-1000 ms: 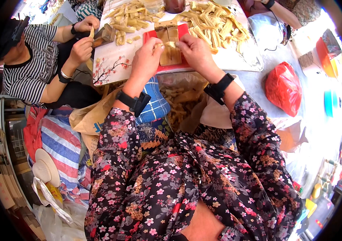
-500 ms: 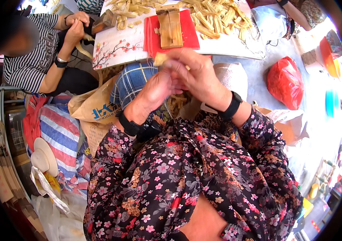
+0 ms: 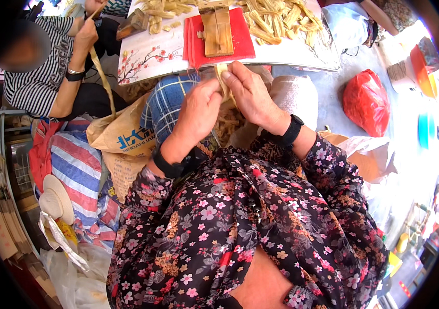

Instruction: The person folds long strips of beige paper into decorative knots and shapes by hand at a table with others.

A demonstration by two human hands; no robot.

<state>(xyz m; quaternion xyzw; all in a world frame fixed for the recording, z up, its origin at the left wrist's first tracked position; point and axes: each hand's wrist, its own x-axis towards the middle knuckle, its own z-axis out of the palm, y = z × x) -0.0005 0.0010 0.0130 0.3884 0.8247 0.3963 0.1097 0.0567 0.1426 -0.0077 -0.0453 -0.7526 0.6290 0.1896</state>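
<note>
In the head view my right hand (image 3: 247, 92) grips a pale yellow dried strip (image 3: 221, 73) upright just below the table's front edge, thumb on it. My left hand (image 3: 200, 108) is curled beside it, its fingers at the strip, their grip partly hidden. Beyond them, a slotted wooden block (image 3: 218, 36) lies on a red mat (image 3: 246, 46) on the flowered white table (image 3: 142, 69). Piles of similar strips (image 3: 281, 23) lie either side of the block. An open bag of pieces (image 3: 228, 123) shows below my hands.
A co-worker in a striped shirt (image 3: 36, 98) at left holds a long strip (image 3: 105, 82) above a paper sack (image 3: 121, 136). Another person's arm (image 3: 376, 15) is at top right. A red plastic bag (image 3: 366, 103) sits right. A sun hat (image 3: 54, 201) lies on striped sheeting at lower left.
My hands left the wooden block and came down toward me with a strip, then shifted apart slightly as the strip turned upright. The co-worker's long strip now hangs down toward the sack.
</note>
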